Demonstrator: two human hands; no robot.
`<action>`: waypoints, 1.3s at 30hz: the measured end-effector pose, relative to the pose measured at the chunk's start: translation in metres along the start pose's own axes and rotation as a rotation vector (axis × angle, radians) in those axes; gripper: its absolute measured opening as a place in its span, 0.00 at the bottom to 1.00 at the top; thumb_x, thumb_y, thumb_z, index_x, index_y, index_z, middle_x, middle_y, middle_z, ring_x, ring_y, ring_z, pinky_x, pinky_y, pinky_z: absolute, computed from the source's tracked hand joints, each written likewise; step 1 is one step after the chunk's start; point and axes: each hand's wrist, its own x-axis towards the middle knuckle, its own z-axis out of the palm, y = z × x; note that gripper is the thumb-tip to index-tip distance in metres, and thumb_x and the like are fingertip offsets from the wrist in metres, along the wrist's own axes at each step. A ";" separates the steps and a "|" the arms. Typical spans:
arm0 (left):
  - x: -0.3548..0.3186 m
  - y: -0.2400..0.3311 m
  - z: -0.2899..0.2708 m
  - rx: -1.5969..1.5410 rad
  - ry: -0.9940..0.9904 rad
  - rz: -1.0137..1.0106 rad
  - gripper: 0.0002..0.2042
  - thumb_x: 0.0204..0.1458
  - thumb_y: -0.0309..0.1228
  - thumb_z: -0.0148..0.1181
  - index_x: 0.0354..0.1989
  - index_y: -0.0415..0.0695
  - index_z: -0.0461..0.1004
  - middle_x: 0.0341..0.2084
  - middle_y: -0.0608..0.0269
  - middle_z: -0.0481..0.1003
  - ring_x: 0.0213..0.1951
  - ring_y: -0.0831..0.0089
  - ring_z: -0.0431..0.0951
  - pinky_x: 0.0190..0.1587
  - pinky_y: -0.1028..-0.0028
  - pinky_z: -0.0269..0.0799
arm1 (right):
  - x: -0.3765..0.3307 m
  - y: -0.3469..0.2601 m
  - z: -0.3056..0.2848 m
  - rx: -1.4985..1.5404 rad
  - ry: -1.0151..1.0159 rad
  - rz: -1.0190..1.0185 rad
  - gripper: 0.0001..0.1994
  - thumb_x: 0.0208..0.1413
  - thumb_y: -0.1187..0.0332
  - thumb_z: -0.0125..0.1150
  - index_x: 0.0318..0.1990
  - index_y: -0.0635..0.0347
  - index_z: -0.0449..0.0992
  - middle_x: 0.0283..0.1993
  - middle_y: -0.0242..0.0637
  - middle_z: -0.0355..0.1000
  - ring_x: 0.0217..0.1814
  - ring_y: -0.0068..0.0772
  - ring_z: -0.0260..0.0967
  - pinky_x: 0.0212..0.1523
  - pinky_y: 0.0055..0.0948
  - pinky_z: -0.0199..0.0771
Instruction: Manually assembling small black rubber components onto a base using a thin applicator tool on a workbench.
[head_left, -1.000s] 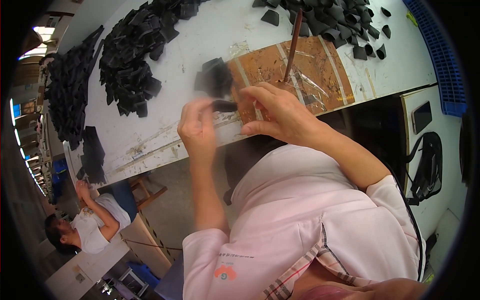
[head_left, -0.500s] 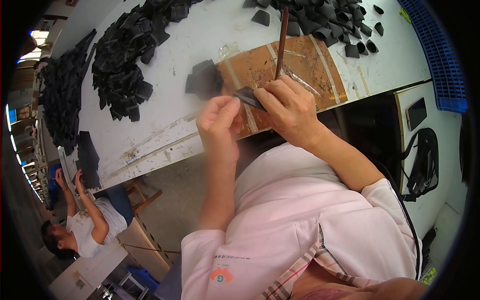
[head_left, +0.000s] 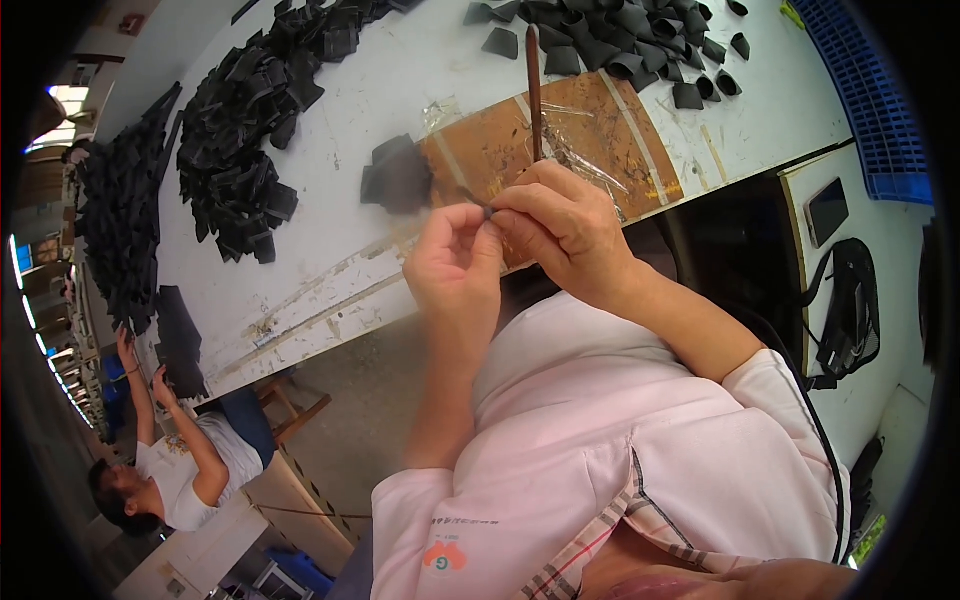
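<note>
Just in front of the brown board (head_left: pixel 625 130), my two hands meet at a small black piece (head_left: pixel 488 212) of sheet material. The fingers of my left hand (head_left: pixel 452 255) pinch one side of it, and most of the piece is hidden by fingertips. My right hand (head_left: pixel 575 222) grips the other side with thumb and forefinger. That same hand also carries a dark reddish-brown stick (head_left: pixel 533 95) with a rounded top end, standing up from the fist; its lower end is out of sight. Left of the board lies a small stack of flat black pieces (head_left: pixel 397 175).
A long heap of flat black pieces (head_left: pixel 240 130) covers the table's left part. Curled black pieces (head_left: pixel 620 40) are piled beyond the board. A blue crate (head_left: pixel 880 120), a phone (head_left: pixel 827 212) and a black bag (head_left: pixel 850 300) are at right. Another person (head_left: pixel 200 450) works at far left.
My fingertips have come together over the black piece, which showed as a longer strip before. The stick has swung to stand nearly upright. The other person's hands have shifted slightly.
</note>
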 end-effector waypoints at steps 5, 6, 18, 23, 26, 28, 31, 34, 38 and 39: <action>-0.001 -0.011 0.011 0.362 0.181 0.217 0.04 0.47 0.19 0.52 0.32 0.35 0.69 0.23 0.62 0.73 0.22 0.80 0.72 0.25 0.81 0.68 | 0.003 0.003 0.006 -0.297 -0.009 -0.239 0.09 0.36 0.77 0.59 0.29 0.61 0.69 0.27 0.35 0.62 0.27 0.34 0.63 0.21 0.28 0.65; -0.001 -0.012 0.014 0.235 0.233 0.185 0.04 0.46 0.19 0.52 0.32 0.35 0.69 0.22 0.62 0.73 0.20 0.80 0.71 0.23 0.82 0.67 | 0.001 0.005 0.011 -0.327 0.003 -0.219 0.09 0.36 0.77 0.59 0.29 0.61 0.69 0.27 0.35 0.62 0.28 0.34 0.63 0.21 0.28 0.65; 0.012 0.007 0.007 -0.247 0.041 -0.072 0.08 0.41 0.16 0.51 0.32 0.37 0.67 0.25 0.63 0.70 0.24 0.82 0.68 0.26 0.83 0.63 | 0.010 0.007 -0.013 1.333 -0.167 0.889 0.04 0.48 0.72 0.55 0.26 0.63 0.70 0.22 0.26 0.61 0.20 0.14 0.53 0.16 0.13 0.51; 0.017 0.006 0.022 -0.007 0.168 0.246 0.07 0.42 0.15 0.49 0.30 0.37 0.67 0.20 0.64 0.70 0.19 0.84 0.66 0.21 0.84 0.62 | 0.018 0.000 -0.025 1.354 -0.217 0.966 0.08 0.52 0.67 0.54 0.24 0.58 0.68 0.22 0.24 0.58 0.21 0.11 0.50 0.16 0.12 0.49; 0.030 0.020 0.010 -0.771 -0.126 -0.283 0.06 0.46 0.17 0.43 0.32 0.34 0.66 0.18 0.61 0.67 0.06 0.85 0.56 0.07 0.83 0.50 | 0.036 -0.012 -0.048 1.008 -0.293 0.756 0.10 0.54 0.63 0.53 0.24 0.58 0.67 0.20 0.20 0.56 0.19 0.10 0.48 0.16 0.10 0.47; 0.042 0.046 0.005 -1.100 -0.421 -0.364 0.06 0.48 0.18 0.43 0.33 0.37 0.66 0.21 0.59 0.69 0.07 0.86 0.55 0.08 0.84 0.48 | 0.057 -0.031 -0.062 0.828 -0.287 0.645 0.11 0.54 0.63 0.52 0.24 0.57 0.67 0.19 0.19 0.56 0.19 0.09 0.47 0.17 0.10 0.47; 0.051 0.076 0.011 -1.429 -0.685 -0.471 0.07 0.51 0.19 0.42 0.36 0.39 0.66 0.25 0.55 0.71 0.08 0.87 0.53 0.08 0.85 0.45 | 0.084 -0.032 -0.074 0.819 -0.192 0.355 0.12 0.54 0.62 0.52 0.23 0.57 0.67 0.18 0.18 0.55 0.18 0.09 0.47 0.17 0.10 0.46; 0.071 0.053 0.010 -1.392 -0.587 -0.536 0.09 0.53 0.21 0.40 0.39 0.40 0.67 0.26 0.55 0.72 0.07 0.88 0.52 0.08 0.85 0.44 | 0.090 0.004 -0.063 0.937 -0.281 0.544 0.13 0.53 0.61 0.53 0.22 0.57 0.67 0.19 0.19 0.55 0.19 0.08 0.47 0.16 0.10 0.46; 0.072 0.041 0.017 -1.449 -0.455 -0.568 0.07 0.51 0.21 0.40 0.34 0.30 0.63 0.25 0.50 0.71 0.06 0.86 0.53 0.08 0.86 0.45 | 0.087 0.002 -0.061 0.864 -0.255 0.535 0.14 0.52 0.59 0.55 0.22 0.58 0.68 0.18 0.19 0.56 0.18 0.09 0.48 0.16 0.11 0.46; 0.071 0.045 0.018 -1.478 -0.434 -0.574 0.07 0.51 0.21 0.41 0.34 0.30 0.63 0.25 0.50 0.71 0.06 0.85 0.53 0.08 0.86 0.45 | 0.089 -0.001 -0.063 0.867 -0.250 0.540 0.14 0.52 0.59 0.55 0.22 0.58 0.68 0.18 0.19 0.56 0.18 0.09 0.48 0.16 0.11 0.46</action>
